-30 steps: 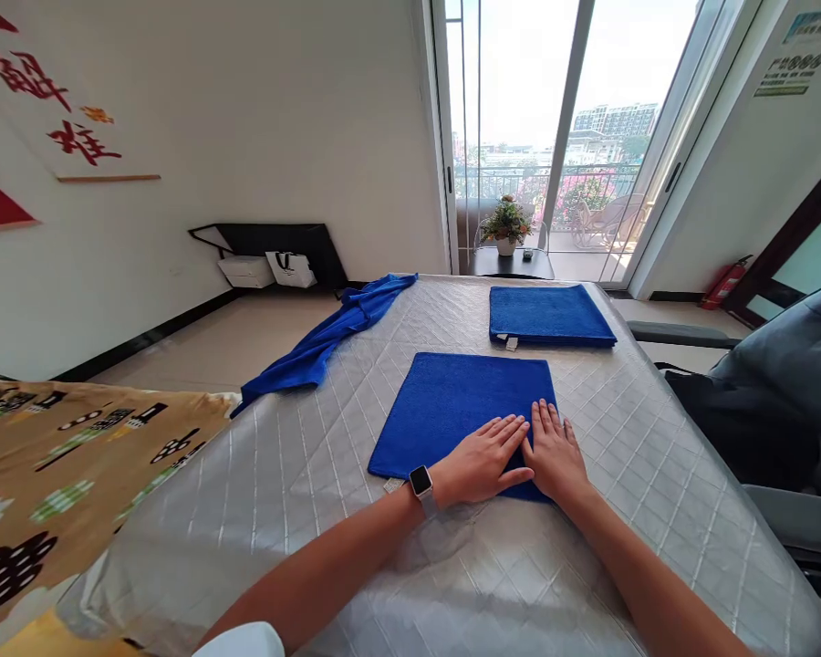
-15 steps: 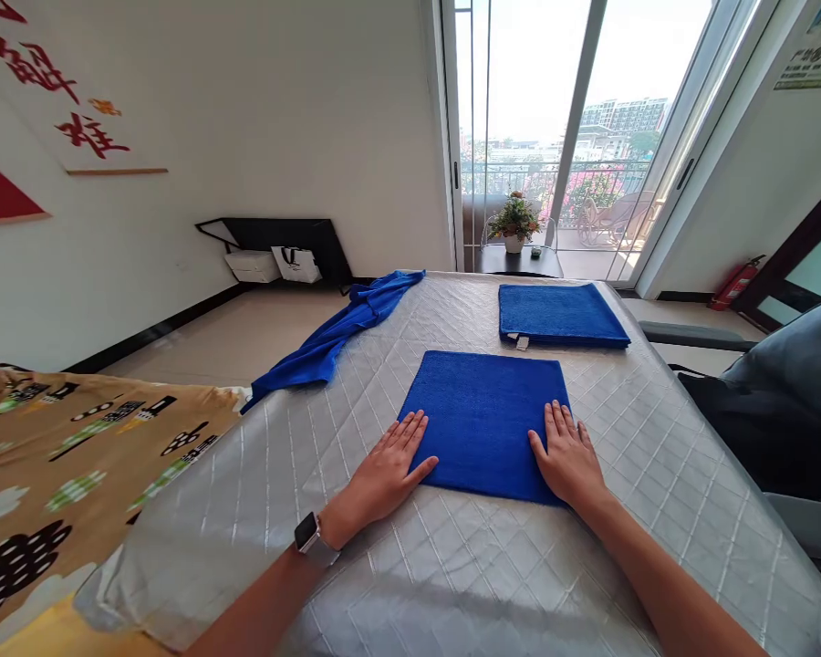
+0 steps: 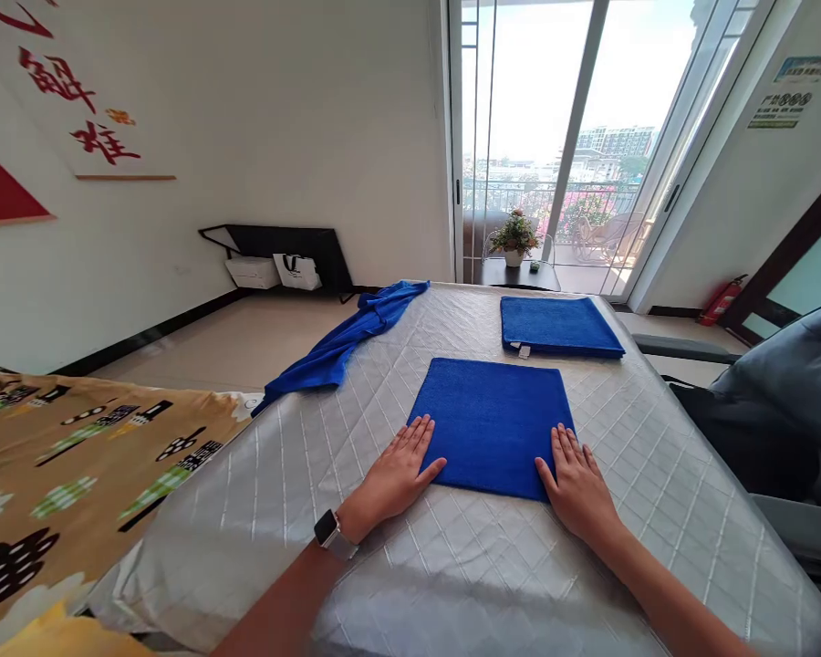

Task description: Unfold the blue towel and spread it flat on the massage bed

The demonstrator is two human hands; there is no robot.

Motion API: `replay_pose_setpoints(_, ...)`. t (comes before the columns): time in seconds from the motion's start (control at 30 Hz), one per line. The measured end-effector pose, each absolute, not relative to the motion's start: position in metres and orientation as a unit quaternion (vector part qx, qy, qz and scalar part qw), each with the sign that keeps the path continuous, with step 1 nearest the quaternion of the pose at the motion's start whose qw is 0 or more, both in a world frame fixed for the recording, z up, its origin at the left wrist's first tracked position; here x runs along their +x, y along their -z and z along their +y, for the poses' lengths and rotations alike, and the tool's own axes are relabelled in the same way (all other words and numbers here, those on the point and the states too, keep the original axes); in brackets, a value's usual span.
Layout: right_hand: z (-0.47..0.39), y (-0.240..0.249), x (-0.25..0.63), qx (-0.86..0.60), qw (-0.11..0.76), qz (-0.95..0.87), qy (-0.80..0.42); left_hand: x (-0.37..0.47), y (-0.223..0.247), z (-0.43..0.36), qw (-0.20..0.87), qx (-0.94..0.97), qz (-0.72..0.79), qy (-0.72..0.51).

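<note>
A folded blue towel (image 3: 496,424) lies flat as a near-square in front of me. My left hand (image 3: 403,465) rests on its left edge, fingers stretched out and thumb apart. On its lower right edge lies my right hand (image 3: 575,474), also flat with the fingers extended. Neither hand grasps the cloth. Just beyond is a stack of folded blue towels (image 3: 557,324) with a small white tag at its front left corner. Another blue towel (image 3: 342,342), crumpled and unfolded, is draped along the far left edge of the surface.
Silver quilted sheeting (image 3: 356,584) covers the surface under the towels. A patterned brown cloth (image 3: 96,456) lies at the left. Close by on the right stands a dark padded chair (image 3: 786,401). Past the far edge, a small table (image 3: 516,276) holds a potted plant (image 3: 514,237).
My right hand has slid slightly toward me along the towel's right edge. The left hand stays at the left edge. The camera view has shifted slightly.
</note>
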State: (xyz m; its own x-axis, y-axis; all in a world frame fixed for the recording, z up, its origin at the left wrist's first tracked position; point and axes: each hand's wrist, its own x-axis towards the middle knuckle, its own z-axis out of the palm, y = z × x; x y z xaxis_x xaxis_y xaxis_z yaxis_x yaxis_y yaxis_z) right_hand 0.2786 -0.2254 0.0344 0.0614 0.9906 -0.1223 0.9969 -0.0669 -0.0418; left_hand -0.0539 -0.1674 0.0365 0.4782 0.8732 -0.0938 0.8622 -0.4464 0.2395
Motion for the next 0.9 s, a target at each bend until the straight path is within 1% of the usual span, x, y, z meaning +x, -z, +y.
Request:
replay_pose_setpoints(0.1,-0.227,-0.035,0.277,0.734,0.025,0.675,0.065,-0.047,-0.046,-0.163,0.134,0.85,0.509,-0.014)
replay_pose_setpoints(0.17,-0.226,-0.037,0.275,0.736,0.026,0.673,0.069,-0.027,-0.053,-0.161,0.133,0.866,0.481,-0.027)
replay_pose_setpoints(0.3,-0.224,-0.037,0.274,0.735,0.029,0.673,0.072,0.046,-0.059,-0.162,0.137,0.928,0.336,-0.088)
replay_pose_setpoints(0.37,-0.225,-0.037,0.275,0.733,0.033,0.676,0.071,0.085,-0.056,-0.163,0.144,0.941,0.289,-0.106)
replay_pose_setpoints(0.5,-0.226,-0.038,0.275,0.73,0.035,0.678,0.075,0.127,-0.045,-0.16,0.172,0.938,0.288,-0.09)
replay_pose_setpoints(0.6,-0.225,-0.04,0.275,0.731,0.026,0.677,0.088,0.117,-0.04,-0.153,0.178,0.93,0.31,-0.081)
replay_pose_setpoints(0.7,-0.225,-0.042,0.276,0.732,0.021,0.675,0.093,0.08,-0.037,-0.14,0.168,0.918,0.352,-0.069)
replay_pose_setpoints(0.9,-0.225,-0.044,0.275,0.734,0.036,0.672,0.092,-0.023,-0.022,-0.095,0.147,0.836,0.527,-0.036)
